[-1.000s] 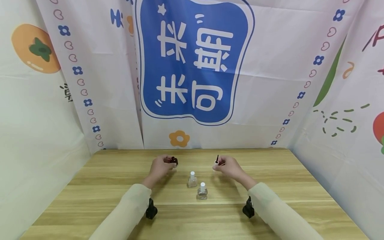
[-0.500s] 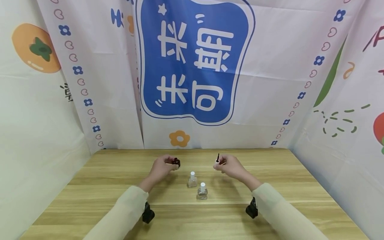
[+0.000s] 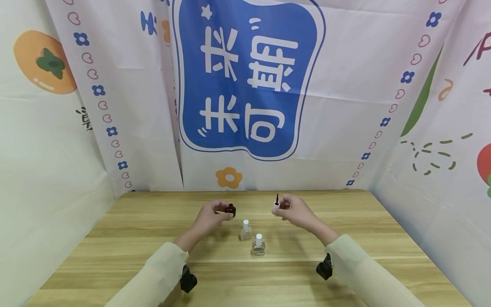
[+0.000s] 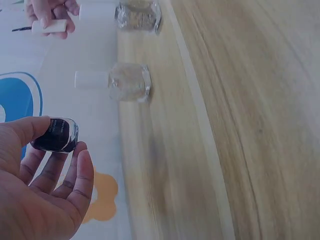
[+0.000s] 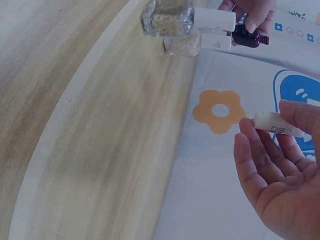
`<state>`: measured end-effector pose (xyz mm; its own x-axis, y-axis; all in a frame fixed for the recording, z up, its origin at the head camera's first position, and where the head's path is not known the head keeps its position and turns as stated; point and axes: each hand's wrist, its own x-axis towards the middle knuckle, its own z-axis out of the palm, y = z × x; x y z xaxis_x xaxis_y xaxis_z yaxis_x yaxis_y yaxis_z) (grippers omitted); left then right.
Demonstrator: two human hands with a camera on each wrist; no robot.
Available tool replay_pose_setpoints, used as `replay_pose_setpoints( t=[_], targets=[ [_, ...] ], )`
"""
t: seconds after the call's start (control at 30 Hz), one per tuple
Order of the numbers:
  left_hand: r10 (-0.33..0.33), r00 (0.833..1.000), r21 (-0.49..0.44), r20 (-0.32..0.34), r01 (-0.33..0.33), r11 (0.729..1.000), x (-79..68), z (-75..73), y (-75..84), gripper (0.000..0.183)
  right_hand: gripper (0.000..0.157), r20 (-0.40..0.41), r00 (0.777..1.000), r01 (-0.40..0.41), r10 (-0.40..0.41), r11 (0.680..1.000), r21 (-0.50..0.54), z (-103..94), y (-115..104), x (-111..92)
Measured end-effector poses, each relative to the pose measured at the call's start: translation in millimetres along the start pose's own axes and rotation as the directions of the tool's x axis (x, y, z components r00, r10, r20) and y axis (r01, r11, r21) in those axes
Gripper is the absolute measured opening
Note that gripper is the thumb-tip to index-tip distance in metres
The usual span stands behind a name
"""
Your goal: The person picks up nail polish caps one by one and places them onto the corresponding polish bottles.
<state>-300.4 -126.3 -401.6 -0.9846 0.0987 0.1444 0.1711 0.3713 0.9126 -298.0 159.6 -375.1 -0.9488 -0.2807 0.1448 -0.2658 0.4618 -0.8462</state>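
Note:
My left hand [image 3: 212, 216] pinches a small dark red nail polish bottle [image 4: 56, 135] between thumb and fingers, above the table. The bottle has no cap on, and its neck shows in the right wrist view. Over on the other side, my right hand [image 3: 294, 211] holds the white brush cap [image 5: 278, 123], with its dark brush [image 3: 277, 198] pointing up. Between the hands and nearer to me, two clear nail polish bottles with white caps stand upright: a clear one [image 3: 246, 233] and a glittery one [image 3: 258, 247].
Everything stands over a wood-grain table [image 3: 245, 285]. A printed white cloth [image 3: 337, 140] hangs behind the far edge, with cloth walls at both sides. Small black cameras [image 3: 188, 279] sit on both wrists.
My left hand has moved slightly right with the dark red bottle, towards the middle. The right hand has risen a little, still holding the brush cap. Both clear bottles have stayed put.

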Motion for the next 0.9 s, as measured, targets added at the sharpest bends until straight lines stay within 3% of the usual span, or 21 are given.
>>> replay_pose_setpoints(
  t=[0.43,0.9],
  targets=[
    [-0.003,0.999,-0.043,0.038,0.005,0.999,-10.7,7.0,5.6,0.024,0.014,0.029,0.995,0.102,-0.1,0.993,-0.064,0.3,-13.4,-6.5],
    [0.053,0.994,-0.068,0.1,-0.047,0.997,-19.0,14.7,14.9,0.024,0.011,0.084,0.97,0.237,-0.228,0.964,-0.124,3.8,-25.4,-12.4]
  ],
)
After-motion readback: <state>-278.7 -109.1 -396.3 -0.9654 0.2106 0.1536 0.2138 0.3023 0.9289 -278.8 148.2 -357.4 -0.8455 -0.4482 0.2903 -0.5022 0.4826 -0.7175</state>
